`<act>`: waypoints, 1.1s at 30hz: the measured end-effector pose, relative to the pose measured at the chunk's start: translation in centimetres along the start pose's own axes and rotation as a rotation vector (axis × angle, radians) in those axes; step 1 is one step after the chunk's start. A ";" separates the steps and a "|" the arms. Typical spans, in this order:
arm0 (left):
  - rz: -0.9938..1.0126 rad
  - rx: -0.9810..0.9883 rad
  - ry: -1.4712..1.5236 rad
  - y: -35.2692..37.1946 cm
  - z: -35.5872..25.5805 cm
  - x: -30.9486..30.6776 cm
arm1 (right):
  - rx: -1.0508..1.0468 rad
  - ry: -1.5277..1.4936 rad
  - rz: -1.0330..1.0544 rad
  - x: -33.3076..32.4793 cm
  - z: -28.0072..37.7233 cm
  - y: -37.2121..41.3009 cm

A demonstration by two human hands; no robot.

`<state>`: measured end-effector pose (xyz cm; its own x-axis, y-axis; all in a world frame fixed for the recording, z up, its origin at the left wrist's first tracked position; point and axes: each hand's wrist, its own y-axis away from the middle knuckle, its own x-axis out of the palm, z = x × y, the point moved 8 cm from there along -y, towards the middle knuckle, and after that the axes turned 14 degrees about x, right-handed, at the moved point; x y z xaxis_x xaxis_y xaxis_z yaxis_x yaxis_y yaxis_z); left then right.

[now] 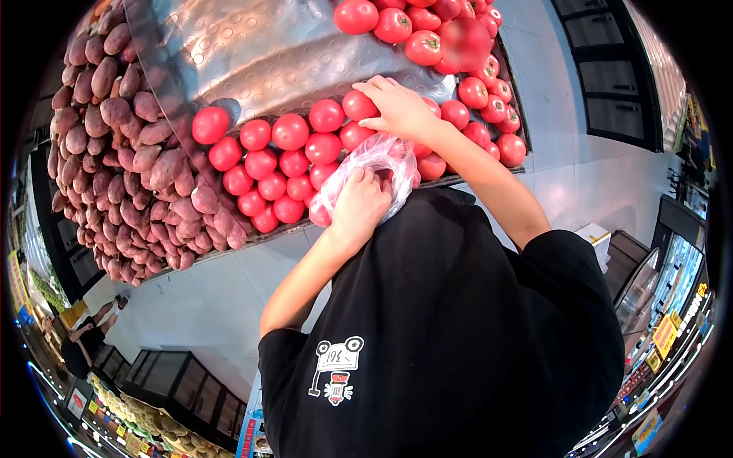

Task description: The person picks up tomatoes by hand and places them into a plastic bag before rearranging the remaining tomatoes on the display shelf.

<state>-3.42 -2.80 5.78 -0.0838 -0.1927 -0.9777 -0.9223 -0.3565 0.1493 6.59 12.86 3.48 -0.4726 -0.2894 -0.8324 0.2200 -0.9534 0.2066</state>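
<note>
My left hand (pixel 362 200) is closed on a clear plastic bag (pixel 401 172), its fingers bunched at the bag's mouth. Something red shows through the film at the bag's lower left, close to the wrist. Just beyond the bag, my right hand (pixel 403 113) curves over a tomato (pixel 356 105) in the pile, fingers on its far side and thumb on its near side. Rows of red tomatoes (pixel 290 132) spread to the left of both hands. Some tomatoes lie hidden under my right hand and forearm.
A grey bubble-textured sheet (pixel 252 46) covers the stand beyond the front tomato rows. More tomatoes (pixel 424 47) sit at the far right. Sweet potatoes (pixel 114 153) are heaped at left, behind a clear divider (pixel 164 99). Another person (pixel 84 343) is at the lower left.
</note>
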 end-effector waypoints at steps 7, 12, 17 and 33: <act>0.118 0.050 -0.249 -2.0 0.0 2.5 | 0.044 -0.117 -0.145 -3.6 1.5 2.5; 0.250 0.083 -0.147 -2.2 0.7 3.7 | -0.010 -0.563 -0.184 -8.1 3.6 6.9; 0.201 0.053 -0.076 -1.4 1.2 1.9 | 0.000 -0.946 0.099 -6.0 3.5 10.0; -0.731 -0.468 0.502 5.4 5.5 -8.3 | 0.094 -0.508 0.117 -5.5 6.6 12.5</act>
<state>-9.73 1.88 13.92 0.7126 -0.1078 -0.6932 -0.4337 -0.8444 -0.3144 6.30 2.01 14.00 -0.8086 -0.3771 -0.4516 0.2297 -0.9090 0.3478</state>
